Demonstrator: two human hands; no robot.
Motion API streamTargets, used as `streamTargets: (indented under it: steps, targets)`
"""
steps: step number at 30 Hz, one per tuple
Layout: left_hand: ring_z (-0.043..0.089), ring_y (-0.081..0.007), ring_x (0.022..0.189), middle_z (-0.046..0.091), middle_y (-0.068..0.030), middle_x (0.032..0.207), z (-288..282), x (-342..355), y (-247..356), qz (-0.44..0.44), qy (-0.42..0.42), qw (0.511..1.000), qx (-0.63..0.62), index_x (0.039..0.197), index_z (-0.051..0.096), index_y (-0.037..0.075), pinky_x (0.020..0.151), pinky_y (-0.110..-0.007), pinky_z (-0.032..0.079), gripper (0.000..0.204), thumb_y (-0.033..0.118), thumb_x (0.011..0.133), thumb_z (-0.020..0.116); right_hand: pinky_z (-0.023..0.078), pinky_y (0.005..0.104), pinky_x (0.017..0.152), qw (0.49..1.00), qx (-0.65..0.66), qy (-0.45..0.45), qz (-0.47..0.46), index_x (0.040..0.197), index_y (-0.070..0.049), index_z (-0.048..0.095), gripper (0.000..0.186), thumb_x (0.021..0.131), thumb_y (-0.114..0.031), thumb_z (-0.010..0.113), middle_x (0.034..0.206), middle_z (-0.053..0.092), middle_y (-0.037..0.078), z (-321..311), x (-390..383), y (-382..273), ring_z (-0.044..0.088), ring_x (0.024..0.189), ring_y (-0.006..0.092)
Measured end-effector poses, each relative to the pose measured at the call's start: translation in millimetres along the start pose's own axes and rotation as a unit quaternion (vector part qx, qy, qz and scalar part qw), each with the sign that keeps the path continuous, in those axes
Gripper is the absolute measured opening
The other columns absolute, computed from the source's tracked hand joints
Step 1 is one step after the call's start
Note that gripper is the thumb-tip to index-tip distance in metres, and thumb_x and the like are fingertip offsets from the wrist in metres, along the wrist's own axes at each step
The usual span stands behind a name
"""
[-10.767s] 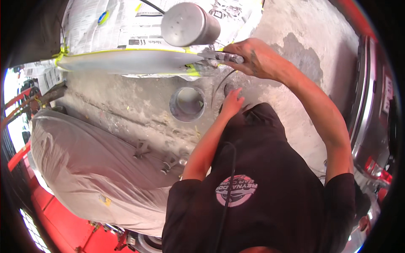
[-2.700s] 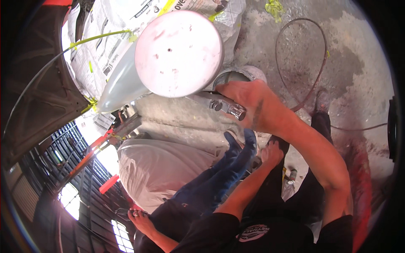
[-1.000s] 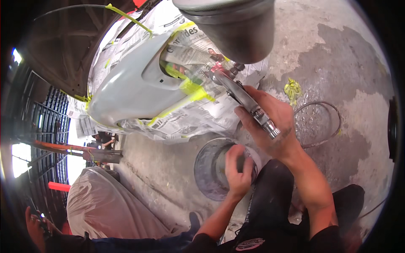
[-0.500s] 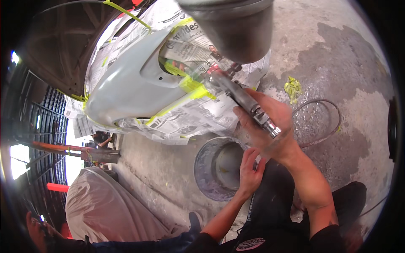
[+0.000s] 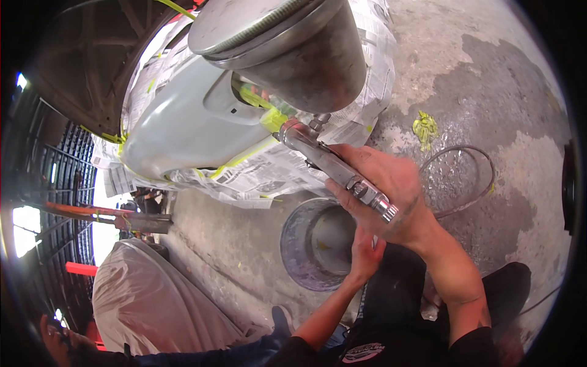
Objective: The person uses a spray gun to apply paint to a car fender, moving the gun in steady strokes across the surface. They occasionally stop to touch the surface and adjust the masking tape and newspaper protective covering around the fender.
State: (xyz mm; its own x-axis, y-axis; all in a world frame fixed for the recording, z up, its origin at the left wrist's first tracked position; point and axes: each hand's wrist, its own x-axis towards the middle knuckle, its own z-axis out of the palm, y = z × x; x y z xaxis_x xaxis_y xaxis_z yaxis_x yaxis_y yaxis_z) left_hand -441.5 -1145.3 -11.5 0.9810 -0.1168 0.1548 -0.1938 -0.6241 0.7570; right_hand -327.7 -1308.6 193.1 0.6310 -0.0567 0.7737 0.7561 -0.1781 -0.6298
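My right hand [image 5: 382,183] is wrapped round the handle of a metal spray gun [image 5: 330,160], pistol style, with a large silver cup [image 5: 306,67] mounted on its top end. Just below it, my left hand [image 5: 368,252] is curled closed near the base of the gun; what its fingers hold is largely hidden. The gun's head points over a grey-primed car fender [image 5: 177,125]. Newspaper [image 5: 269,177] and yellow-green masking tape [image 5: 273,120] surround that panel. The cup covers part of the panel's far edge.
A metal bucket [image 5: 299,269] stands on the concrete floor below my hands. A hose [image 5: 489,168] loops at the right, near crumpled yellow tape [image 5: 425,129]. A grey cover [image 5: 147,293] drapes something at the lower left. Another person's leg [image 5: 226,352] and hand [image 5: 67,336] show at the bottom left.
The spray gun and its cup have shifted left and slightly down, so more of the cup's lid shows. My left hand's fingers have curled inward beneath my right hand.
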Motion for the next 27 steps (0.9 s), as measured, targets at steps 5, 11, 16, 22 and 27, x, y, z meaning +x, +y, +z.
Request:
streamTargets:
  steps: [5,11,16,22,27]
  targets:
    - [0.062,-0.0413,0.118,0.061,-0.0173,0.127,-2,-1,12,0.028,-0.001,0.998,0.049,0.125,0.066,0.002,0.097,-0.045,0.053,0.033,0.008,0.092,0.072,0.056,0.0396,0.064,0.999,-0.042,-0.008,0.024,0.119,0.004,0.068,0.039,0.084,-0.006,0.081,0.091,0.072,0.018,-11,9,-5,0.072,0.073,0.0339]
    - [0.065,-0.0399,0.112,0.061,-0.0167,0.128,-9,5,14,0.018,-0.008,0.999,0.030,0.125,0.067,0.005,0.093,-0.044,0.055,0.034,0.007,0.091,0.073,0.056,0.0405,0.066,0.994,-0.085,0.056,0.037,0.119,0.003,0.067,0.039,0.084,-0.006,0.080,0.092,0.072,0.018,-15,13,-9,0.072,0.076,0.0342]
    - [0.063,-0.0423,0.114,0.061,-0.0186,0.127,-4,1,2,0.047,-0.004,0.999,0.017,0.123,0.067,0.004,0.095,-0.046,0.054,0.034,0.007,0.090,0.074,0.058,0.0404,0.068,0.997,-0.077,0.028,-0.002,0.120,0.005,0.067,0.042,0.083,-0.005,0.082,0.092,0.072,0.018,-10,12,-13,0.073,0.078,0.0342]
    - [0.061,-0.0435,0.117,0.062,-0.0206,0.126,-1,-3,-6,0.086,0.000,0.996,0.021,0.116,0.068,0.002,0.098,-0.048,0.052,0.029,0.007,0.088,0.073,0.058,0.0400,0.067,0.998,-0.029,-0.057,0.022,0.119,0.005,0.067,0.043,0.080,-0.005,0.083,0.092,0.072,0.019,3,12,-28,0.074,0.078,0.0351]
    - [0.061,-0.0423,0.116,0.063,-0.0188,0.126,-1,-8,-10,0.038,-0.020,0.998,0.051,0.118,0.069,0.003,0.098,-0.048,0.052,0.030,0.007,0.088,0.073,0.056,0.0376,0.064,0.998,-0.053,-0.015,0.017,0.119,0.004,0.068,0.038,0.084,-0.005,0.081,0.088,0.071,0.018,3,14,-25,0.071,0.072,0.0324]
